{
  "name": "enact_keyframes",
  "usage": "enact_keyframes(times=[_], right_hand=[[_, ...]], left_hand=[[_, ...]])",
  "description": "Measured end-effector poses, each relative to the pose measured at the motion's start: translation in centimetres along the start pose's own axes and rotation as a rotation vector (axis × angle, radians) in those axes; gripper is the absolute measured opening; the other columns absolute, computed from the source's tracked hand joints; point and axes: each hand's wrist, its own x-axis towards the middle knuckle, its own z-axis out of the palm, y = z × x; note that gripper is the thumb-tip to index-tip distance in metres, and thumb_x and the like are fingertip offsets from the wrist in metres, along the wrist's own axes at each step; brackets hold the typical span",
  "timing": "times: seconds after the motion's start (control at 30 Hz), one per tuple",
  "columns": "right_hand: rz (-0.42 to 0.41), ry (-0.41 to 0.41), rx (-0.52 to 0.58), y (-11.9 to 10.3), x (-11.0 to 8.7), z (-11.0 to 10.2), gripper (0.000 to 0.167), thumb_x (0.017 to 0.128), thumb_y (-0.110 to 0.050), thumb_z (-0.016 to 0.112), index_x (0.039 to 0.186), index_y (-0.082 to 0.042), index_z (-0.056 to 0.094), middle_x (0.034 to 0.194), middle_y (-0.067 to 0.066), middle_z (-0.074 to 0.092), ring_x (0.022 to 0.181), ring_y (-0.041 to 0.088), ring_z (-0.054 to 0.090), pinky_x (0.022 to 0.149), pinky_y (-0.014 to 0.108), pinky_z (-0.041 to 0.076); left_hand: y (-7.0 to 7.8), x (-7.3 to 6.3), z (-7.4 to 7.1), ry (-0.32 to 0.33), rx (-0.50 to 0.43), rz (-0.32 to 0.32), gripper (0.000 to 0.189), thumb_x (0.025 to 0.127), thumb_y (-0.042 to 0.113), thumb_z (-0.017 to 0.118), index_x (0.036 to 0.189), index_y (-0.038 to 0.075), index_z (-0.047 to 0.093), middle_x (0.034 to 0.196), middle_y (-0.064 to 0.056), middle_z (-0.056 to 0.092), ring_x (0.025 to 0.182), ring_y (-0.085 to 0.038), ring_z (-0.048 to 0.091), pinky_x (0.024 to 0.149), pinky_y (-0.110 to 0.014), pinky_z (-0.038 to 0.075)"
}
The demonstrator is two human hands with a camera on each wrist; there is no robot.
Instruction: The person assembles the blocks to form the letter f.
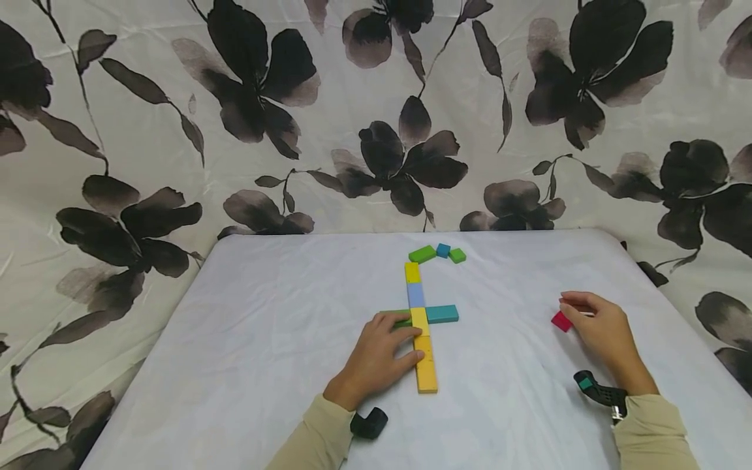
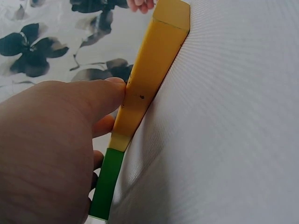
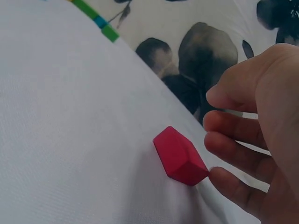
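Note:
My left hand [image 1: 376,352] lies along the left side of a column of blocks, its thumb against the long yellow block [image 1: 427,373]. Its other fingers reach the yellow block [image 1: 420,320] above and a green block [image 2: 108,182], partly covered by the hand in the head view. Higher in the column are a light blue block [image 1: 415,295] and another yellow block [image 1: 413,273]; a teal block [image 1: 442,314] juts right. My right hand [image 1: 602,329] is beside a red block [image 3: 176,156], thumb and fingers spread apart, one fingertip right at its corner.
Beyond the column's far end, a green block [image 1: 422,254], a small blue block [image 1: 443,250] and a smaller green block [image 1: 457,256] form an arc. White cloth [image 1: 264,326] covers the table. A floral curtain [image 1: 388,156] hangs behind its back edge.

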Motion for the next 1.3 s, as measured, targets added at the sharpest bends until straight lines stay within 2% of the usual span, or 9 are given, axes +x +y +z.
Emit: enact_keyframes(times=[0.07,0.1,0.3,0.37,0.5,0.63,0.8,0.97,1.3], right_hand=[[0.002,-0.022,-0.007,0.3,0.0,-0.1,0.043,0.102,-0.028,0.059,0.131,0.002,0.061,0.123,0.025,0.063,0.116,0.042,0.053,0.093,0.058,0.044],[0.000,-0.033,-0.016,0.4,0.0,-0.2,0.043,0.102,-0.029,0.059,0.132,0.002,0.060,0.123,0.025,0.063,0.116,0.043,0.053,0.091,0.057,0.045],[-0.008,-0.104,-0.071,1.0,0.1,-0.6,0.049,0.100,-0.035,0.061,0.133,0.001,0.059,0.124,0.024,0.062,0.115,0.043,0.055,0.078,0.038,0.049],[-0.019,-0.127,-0.093,1.1,0.1,-0.7,0.049,0.099,-0.034,0.063,0.133,0.001,0.058,0.123,0.025,0.063,0.113,0.043,0.056,0.076,0.036,0.050],[-0.039,-0.172,-0.121,1.3,0.2,-0.7,0.053,0.098,-0.034,0.065,0.134,0.004,0.057,0.124,0.027,0.061,0.111,0.043,0.056,0.079,0.045,0.053],[-0.049,-0.204,-0.146,1.4,0.3,-0.8,0.056,0.097,-0.034,0.067,0.134,0.007,0.056,0.125,0.030,0.056,0.108,0.043,0.054,0.084,0.053,0.051],[-0.046,-0.213,-0.183,1.5,0.3,-0.7,0.054,0.096,-0.030,0.069,0.131,0.010,0.057,0.125,0.034,0.052,0.106,0.045,0.051,0.086,0.059,0.049],[-0.036,-0.203,-0.189,1.5,0.2,-0.5,0.051,0.096,-0.026,0.069,0.130,0.010,0.058,0.124,0.034,0.052,0.105,0.046,0.051,0.085,0.059,0.049],[-0.036,-0.146,-0.131,1.2,0.1,0.2,0.052,0.097,-0.027,0.067,0.132,0.009,0.056,0.123,0.032,0.057,0.107,0.045,0.054,0.084,0.057,0.050]], left_hand=[[0.0,0.0,0.1,-0.001,0.003,0.002,0.040,0.096,0.045,0.066,0.129,0.022,0.069,0.145,-0.002,0.049,0.132,-0.022,0.041,0.106,-0.045,0.037],[0.0,0.0,0.0,0.000,0.004,0.005,0.041,0.096,0.045,0.066,0.129,0.022,0.069,0.145,-0.002,0.049,0.132,-0.022,0.041,0.106,-0.045,0.037],[0.0,0.3,0.0,0.002,0.027,0.013,0.041,0.096,0.046,0.065,0.129,0.022,0.069,0.145,-0.002,0.049,0.131,-0.022,0.041,0.106,-0.045,0.038],[0.0,0.3,0.0,-0.003,0.034,0.007,0.041,0.096,0.046,0.065,0.129,0.022,0.068,0.145,-0.002,0.049,0.132,-0.022,0.041,0.106,-0.045,0.038],[0.1,0.3,-0.1,-0.012,0.041,-0.003,0.041,0.096,0.046,0.065,0.130,0.023,0.068,0.146,-0.002,0.049,0.132,-0.023,0.041,0.107,-0.045,0.037],[0.1,0.3,-0.2,-0.013,0.043,-0.007,0.041,0.096,0.046,0.065,0.130,0.023,0.068,0.146,-0.002,0.049,0.133,-0.023,0.040,0.107,-0.045,0.037],[0.2,0.4,-0.2,-0.011,0.049,-0.005,0.041,0.096,0.045,0.065,0.130,0.023,0.068,0.146,-0.002,0.049,0.133,-0.022,0.040,0.107,-0.044,0.037],[0.2,0.3,-0.2,-0.015,0.046,-0.008,0.042,0.096,0.046,0.065,0.130,0.022,0.068,0.146,-0.002,0.049,0.134,-0.023,0.040,0.108,-0.045,0.037],[-0.1,0.0,0.2,-0.014,0.044,-0.018,0.041,0.095,0.047,0.065,0.129,0.024,0.069,0.146,-0.001,0.049,0.134,-0.022,0.040,0.108,-0.044,0.037]])
